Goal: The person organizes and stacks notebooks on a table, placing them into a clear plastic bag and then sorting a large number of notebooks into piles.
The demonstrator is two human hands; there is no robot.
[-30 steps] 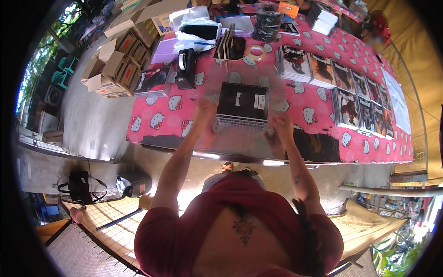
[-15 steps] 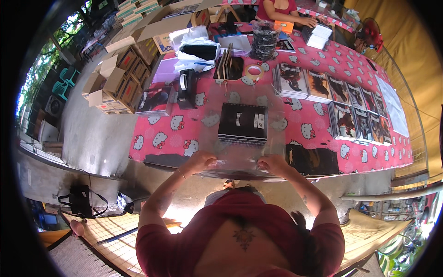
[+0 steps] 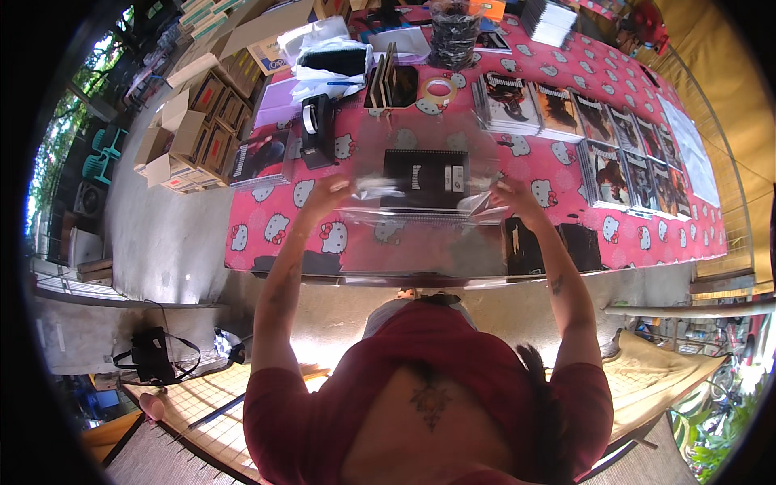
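A stack of black spiral notebooks (image 3: pixel 422 171) lies on the pink printed tablecloth (image 3: pixel 311 214) in front of me. Clear plastic film (image 3: pixel 368 192) is spread beneath the stack, its near edge lifted up over the lower part of the notebooks. My left hand (image 3: pixel 330 195) pinches that film left of the stack. On the right, my right hand (image 3: pixel 516 196) pinches the same edge, so the film stretches between both hands. Nearest my left hand stand a black tape dispenser (image 3: pixel 316 133) and a pile of dark-covered notebooks (image 3: pixel 261 158).
Rows of picture-covered notebooks (image 3: pixel 610 153) fill the table's right side. A tape roll (image 3: pixel 438 90), upright brown boards (image 3: pixel 383 77) and a black plastic-wrapped bundle (image 3: pixel 453 36) stand farther back. Cardboard boxes (image 3: pixel 198 129) sit beyond the left edge. Dark patches (image 3: pixel 578 246) mark the near right edge.
Both hands have moved away from me, up from the table's near edge, and farther apart. They have drawn the film's near edge over the notebook stack.
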